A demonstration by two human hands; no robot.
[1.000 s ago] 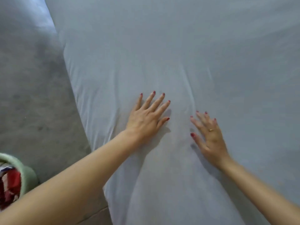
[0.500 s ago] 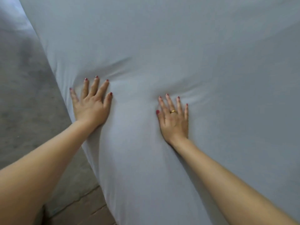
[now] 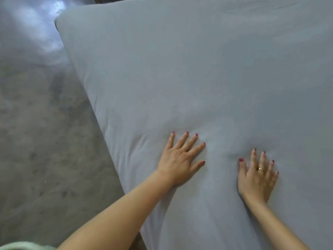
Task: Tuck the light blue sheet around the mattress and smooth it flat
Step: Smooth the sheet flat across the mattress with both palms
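The light blue sheet [image 3: 189, 73] covers the whole mattress and fills most of the head view. Its left edge [image 3: 93, 109] runs diagonally from the far corner down toward me. My left hand [image 3: 178, 159] lies palm down on the sheet with fingers spread and straight. To its right, my right hand [image 3: 257, 175], wearing a gold ring, presses flat as well. Small creases fan out in the fabric just ahead of both sets of fingertips. The mattress itself is hidden under the sheet.
A grey concrete floor [image 3: 41, 141] lies left of the bed, with a bright reflection at the far left. A pale green rim [image 3: 23, 245] shows at the bottom left corner. A dark gap sits behind the mattress's far corner.
Both hands slid across the sheet, spreading apart and then coming back nearer each other. The view lifted and now shows the far left corner of the mattress.
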